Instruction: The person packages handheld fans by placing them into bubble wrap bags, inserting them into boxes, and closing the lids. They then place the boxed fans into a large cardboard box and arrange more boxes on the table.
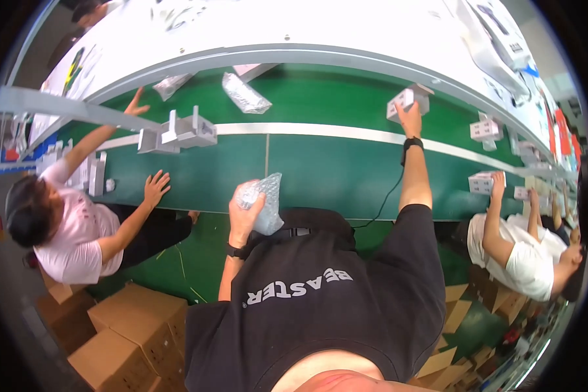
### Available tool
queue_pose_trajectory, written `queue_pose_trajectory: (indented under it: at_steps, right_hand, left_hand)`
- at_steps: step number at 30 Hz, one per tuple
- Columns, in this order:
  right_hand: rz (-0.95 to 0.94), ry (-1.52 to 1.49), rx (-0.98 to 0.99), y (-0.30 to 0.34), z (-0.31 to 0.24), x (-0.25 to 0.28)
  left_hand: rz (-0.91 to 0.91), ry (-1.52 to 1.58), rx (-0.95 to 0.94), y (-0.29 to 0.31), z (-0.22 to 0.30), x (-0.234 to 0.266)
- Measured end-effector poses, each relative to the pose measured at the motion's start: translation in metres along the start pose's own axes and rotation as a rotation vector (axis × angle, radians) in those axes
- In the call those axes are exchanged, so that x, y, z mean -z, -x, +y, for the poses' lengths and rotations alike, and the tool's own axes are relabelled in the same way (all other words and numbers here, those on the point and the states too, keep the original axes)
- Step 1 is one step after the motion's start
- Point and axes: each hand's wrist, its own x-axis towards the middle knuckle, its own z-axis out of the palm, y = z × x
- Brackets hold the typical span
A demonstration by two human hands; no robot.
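While left grip (245, 212) clutches bubble bag (262, 202) | right grip (409, 117) grasps far box (406, 101)

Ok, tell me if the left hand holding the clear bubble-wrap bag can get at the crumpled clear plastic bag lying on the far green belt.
Probably yes. The left hand is full with the clear bubble-wrap bag, but open green belt lies between it and the crumpled clear plastic bag.

The left hand (245, 212) covers much of the bubble-wrap bag (265, 196); its contents cannot be told. The right hand (410, 117) hides part of the small white box (405, 101). The person's black shirt (320, 300) conceals the near edge of the green conveyor belt (320, 170). Cardboard boxes (127, 340) are cut off at the lower rim. Items on the far white table (274, 26) are too blurred to identify.
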Motion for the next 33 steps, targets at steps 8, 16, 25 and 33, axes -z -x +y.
queue_pose_trajectory:
  at_steps: [8,16,25,33]
  right_hand:
    - [0.024,-0.194,-0.068,0.046,-0.038,0.001]
    - [-0.7,-1.723,-1.048,0.236,-0.057,-0.045]
    - [-0.636,-1.706,-0.695,0.271,-0.116,-0.025]
    - [-0.741,-1.301,-0.727,0.274,-0.146,0.011]
  left_hand:
    - [0.252,0.058,0.054,0.026,-0.009,0.002]
    - [0.3,0.226,0.134,0.018,-0.016,0.003]
    - [0.287,0.22,0.133,0.008,-0.021,0.011]
    - [0.337,0.235,0.137,-0.002,-0.028,0.037]
